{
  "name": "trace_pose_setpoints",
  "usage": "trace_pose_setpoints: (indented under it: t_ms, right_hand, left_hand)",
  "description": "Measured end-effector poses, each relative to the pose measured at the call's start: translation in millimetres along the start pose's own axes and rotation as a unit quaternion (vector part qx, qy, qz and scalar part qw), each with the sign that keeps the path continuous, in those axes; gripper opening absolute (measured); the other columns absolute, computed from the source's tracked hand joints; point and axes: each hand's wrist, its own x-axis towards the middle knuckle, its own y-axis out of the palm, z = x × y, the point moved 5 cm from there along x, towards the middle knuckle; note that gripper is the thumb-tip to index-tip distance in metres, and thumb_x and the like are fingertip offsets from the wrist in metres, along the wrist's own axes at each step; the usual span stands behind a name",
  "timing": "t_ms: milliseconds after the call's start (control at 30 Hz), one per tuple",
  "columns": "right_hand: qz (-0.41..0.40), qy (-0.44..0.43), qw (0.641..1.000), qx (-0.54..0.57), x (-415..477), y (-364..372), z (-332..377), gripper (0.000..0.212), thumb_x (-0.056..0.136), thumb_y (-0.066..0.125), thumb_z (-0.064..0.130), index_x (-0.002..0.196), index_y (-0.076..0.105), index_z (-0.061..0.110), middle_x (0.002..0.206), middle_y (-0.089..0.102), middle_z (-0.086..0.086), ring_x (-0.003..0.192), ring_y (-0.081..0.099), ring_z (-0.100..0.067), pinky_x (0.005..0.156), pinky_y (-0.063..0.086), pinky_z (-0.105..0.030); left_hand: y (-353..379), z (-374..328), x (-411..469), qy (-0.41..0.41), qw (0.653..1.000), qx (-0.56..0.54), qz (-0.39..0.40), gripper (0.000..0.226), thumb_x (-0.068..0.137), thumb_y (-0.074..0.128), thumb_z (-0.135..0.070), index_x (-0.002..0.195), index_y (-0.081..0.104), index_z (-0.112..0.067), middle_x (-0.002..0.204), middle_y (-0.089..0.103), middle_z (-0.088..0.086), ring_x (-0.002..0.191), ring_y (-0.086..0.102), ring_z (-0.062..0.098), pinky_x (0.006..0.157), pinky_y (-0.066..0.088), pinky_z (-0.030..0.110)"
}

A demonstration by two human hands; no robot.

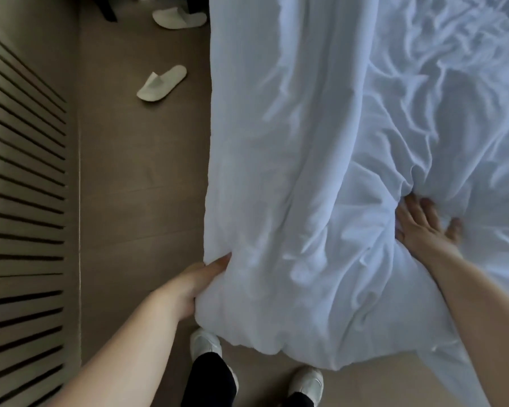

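White fabric fills most of what we see: a thick duvet [291, 171] lies bunched in a long band along the left edge of the bed [482, 69], and its near end droops off the bed's corner above the floor [144, 177]. The left hand [194, 286] grips the duvet's outer edge just off the bed's left side, with the thumb on top of the cloth and the fingers curled out of sight beneath it. The right hand [423, 227] rests farther in over the bed, fingers straight and spread, pressing flat into the creased fabric and holding nothing. To the left of the bed one white slipper [162, 82] lies on the floor, and a pair of slippers [179, 18] lies beyond it. Farther left of the bed stands a slatted wall panel [21, 186]. At the bed's near corner we see two white shoes [204, 342].
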Motion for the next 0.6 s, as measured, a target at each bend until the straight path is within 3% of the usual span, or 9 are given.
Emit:
trace_pose_setpoints:
  t_ms: [100, 167, 333, 433, 533, 600]
  right_hand:
    - [-0.013, 0.001, 1.000, 0.005, -2, 0, -1, 0.058, 0.098, 0.024, 0.040, 0.147, -0.006, 0.032, 0.156, -0.012, 0.011, 0.144, -0.012, -0.013, 0.113, -0.006, -0.051]
    - [-0.021, 0.000, 1.000, 0.005, -5, -1, 1, 0.058, 0.098, 0.025, 0.040, 0.147, -0.005, 0.031, 0.156, -0.011, 0.010, 0.144, -0.011, -0.014, 0.113, -0.005, -0.050]
    - [-0.055, -0.018, 0.998, 0.022, -21, -6, 7, 0.056, 0.099, 0.028, 0.038, 0.148, 0.003, 0.028, 0.157, -0.004, 0.007, 0.145, -0.006, -0.015, 0.114, -0.001, -0.048]
    - [-0.132, -0.032, 0.984, 0.112, -46, -7, 4, 0.060, 0.093, 0.033, 0.042, 0.147, 0.021, 0.019, 0.155, 0.019, -0.006, 0.143, 0.012, -0.024, 0.114, 0.009, -0.044]
    - [-0.285, -0.029, 0.924, 0.255, -107, -9, -5, 0.079, 0.069, 0.025, 0.045, 0.137, 0.041, 0.006, 0.139, 0.043, -0.023, 0.129, 0.035, -0.038, 0.108, 0.018, -0.041]
    - [-0.389, -0.100, 0.879, 0.256, -158, 3, 0, 0.065, 0.072, 0.033, 0.039, 0.120, 0.053, 0.001, 0.120, 0.055, -0.028, 0.115, 0.046, -0.042, 0.100, 0.022, -0.040]
  left_hand:
    - [-23, -2, -20, 0.070, 0.997, -0.022, 0.037, 0.086, 0.009, 0.087, -0.055, 0.085, 0.071, -0.018, 0.075, 0.074, -0.001, 0.069, 0.071, 0.012, 0.052, 0.053, 0.019]
    - [-42, -5, -39, 0.145, 0.986, -0.049, 0.058, 0.087, 0.003, 0.088, -0.051, 0.082, 0.073, -0.018, 0.084, 0.075, 0.001, 0.074, 0.071, 0.010, 0.055, 0.054, 0.017]
    - [-51, 3, -84, 0.241, 0.967, 0.039, 0.068, 0.093, 0.027, 0.092, -0.041, 0.111, 0.059, -0.019, 0.103, 0.072, -0.003, 0.096, 0.067, 0.011, 0.069, 0.053, 0.016]
    - [-46, 19, -99, 0.265, 0.960, 0.066, -0.062, 0.057, 0.057, 0.084, -0.019, 0.103, 0.053, -0.031, 0.096, 0.070, -0.007, 0.094, 0.065, 0.007, 0.071, 0.051, 0.019]
    - [-48, 21, -129, 0.309, 0.928, 0.062, -0.199, 0.037, 0.066, 0.078, -0.026, 0.088, 0.048, -0.033, 0.093, 0.061, -0.012, 0.087, 0.060, 0.005, 0.069, 0.047, 0.022]
    - [-45, 20, -148, 0.317, 0.928, 0.030, -0.193, 0.034, 0.065, 0.075, -0.028, 0.087, 0.049, -0.032, 0.088, 0.062, -0.011, 0.079, 0.062, 0.008, 0.062, 0.047, 0.021]
